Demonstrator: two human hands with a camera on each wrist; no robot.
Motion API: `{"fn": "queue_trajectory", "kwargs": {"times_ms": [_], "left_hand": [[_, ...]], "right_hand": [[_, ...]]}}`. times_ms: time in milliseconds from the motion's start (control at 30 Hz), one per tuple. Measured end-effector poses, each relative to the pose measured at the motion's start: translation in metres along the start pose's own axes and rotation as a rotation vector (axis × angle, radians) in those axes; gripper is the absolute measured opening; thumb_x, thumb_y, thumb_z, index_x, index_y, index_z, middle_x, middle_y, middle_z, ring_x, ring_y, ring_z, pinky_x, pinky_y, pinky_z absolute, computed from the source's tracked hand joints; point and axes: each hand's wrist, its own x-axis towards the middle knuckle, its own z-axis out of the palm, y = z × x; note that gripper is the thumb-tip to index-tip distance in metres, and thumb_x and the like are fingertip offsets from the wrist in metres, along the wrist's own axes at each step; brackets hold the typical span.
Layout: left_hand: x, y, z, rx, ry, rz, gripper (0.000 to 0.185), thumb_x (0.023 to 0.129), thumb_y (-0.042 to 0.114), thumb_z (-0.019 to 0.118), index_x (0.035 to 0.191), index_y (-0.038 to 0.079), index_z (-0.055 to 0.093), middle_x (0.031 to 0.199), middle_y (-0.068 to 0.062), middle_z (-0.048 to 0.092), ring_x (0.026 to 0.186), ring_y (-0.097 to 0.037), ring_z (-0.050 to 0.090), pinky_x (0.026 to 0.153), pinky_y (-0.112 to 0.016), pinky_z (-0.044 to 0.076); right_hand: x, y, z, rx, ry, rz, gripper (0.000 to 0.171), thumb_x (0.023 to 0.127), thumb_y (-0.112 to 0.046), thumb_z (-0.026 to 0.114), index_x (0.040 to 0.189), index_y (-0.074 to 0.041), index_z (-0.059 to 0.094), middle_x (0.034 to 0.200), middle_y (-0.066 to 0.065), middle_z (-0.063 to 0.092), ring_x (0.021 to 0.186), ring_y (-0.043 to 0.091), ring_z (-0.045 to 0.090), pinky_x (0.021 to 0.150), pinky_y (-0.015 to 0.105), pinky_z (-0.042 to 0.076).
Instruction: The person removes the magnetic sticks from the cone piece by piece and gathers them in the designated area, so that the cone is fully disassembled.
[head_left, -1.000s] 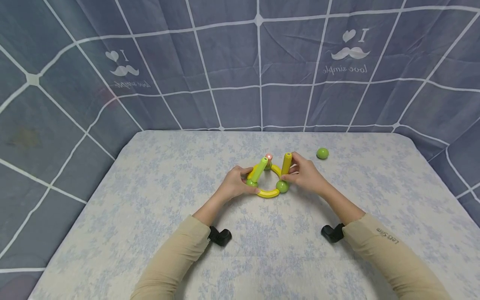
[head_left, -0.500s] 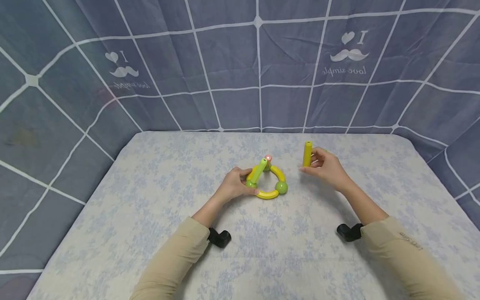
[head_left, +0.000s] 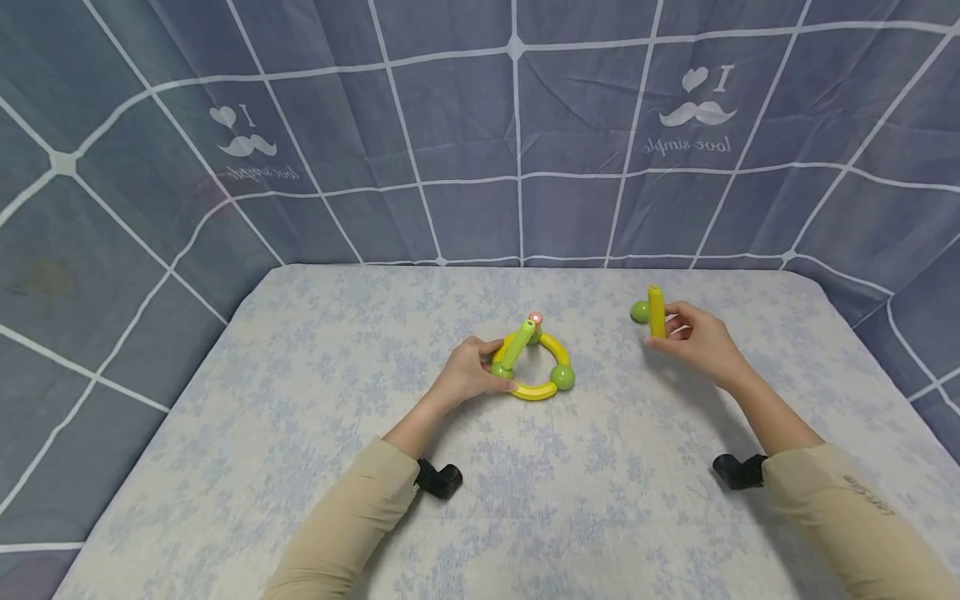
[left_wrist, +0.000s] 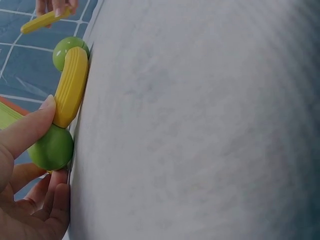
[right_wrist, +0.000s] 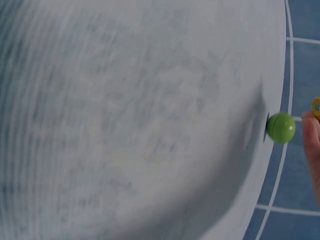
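Note:
A toy ring point(head_left: 537, 371) of yellow curved pieces and green balls lies at the table's middle. My left hand point(head_left: 471, 372) grips it at its left green ball point(left_wrist: 50, 148), where a green stick point(head_left: 519, 342) stands tilted. The yellow curved piece point(left_wrist: 71, 85) runs on to another green ball point(left_wrist: 68, 48). My right hand point(head_left: 693, 337) pinches a short yellow stick point(head_left: 656, 312) upright, above the table to the right of the ring. A loose green ball point(head_left: 639, 312) point(right_wrist: 280, 128) lies on the table just left of that stick.
The table point(head_left: 300, 433) wears a pale floral cloth. A blue-grey checked curtain point(head_left: 450, 142) closes it in at the back and both sides. A small orange-tipped piece point(head_left: 536, 319) sits at the ring's far side.
My right hand has pulled the yellow stick off the ring and carried it right and away, up to the loose green ball. The left hand has stayed on the ring.

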Motion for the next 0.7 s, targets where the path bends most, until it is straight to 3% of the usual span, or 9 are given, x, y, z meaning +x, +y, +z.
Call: {"fn": "queue_trajectory", "kwargs": {"times_ms": [300, 567, 700], "left_hand": [[-0.002, -0.001, -0.001, -0.008, 0.000, 0.001, 0.079, 0.067, 0.015, 0.085, 0.134, 0.000, 0.047, 0.099, -0.009, 0.050, 0.085, -0.019, 0.050, 0.074, -0.027, 0.047], [-0.001, 0.001, -0.002, -0.005, 0.003, 0.013, 0.080, 0.066, 0.014, 0.085, 0.134, 0.000, 0.047, 0.098, -0.010, 0.051, 0.083, -0.019, 0.048, 0.072, -0.026, 0.044], [-0.001, 0.002, -0.002, -0.006, 0.001, 0.013, 0.079, 0.066, 0.014, 0.085, 0.134, 0.000, 0.047, 0.098, -0.010, 0.050, 0.084, -0.019, 0.048, 0.072, -0.026, 0.045]], "right_hand": [[0.004, 0.024, -0.008, -0.070, -0.017, 0.069, 0.060, 0.083, -0.023, 0.071, 0.127, 0.009, 0.046, 0.097, 0.020, 0.057, 0.088, 0.030, 0.054, 0.064, 0.026, 0.046], [0.020, 0.037, -0.008, 0.001, -0.080, 0.252, 0.061, 0.083, -0.021, 0.071, 0.127, 0.011, 0.043, 0.090, 0.014, 0.051, 0.065, 0.013, 0.055, 0.056, 0.026, 0.046], [0.027, 0.042, -0.006, 0.021, -0.080, 0.334, 0.059, 0.083, -0.022, 0.070, 0.126, 0.009, 0.043, 0.088, 0.011, 0.050, 0.060, 0.011, 0.056, 0.057, 0.027, 0.045]]}}
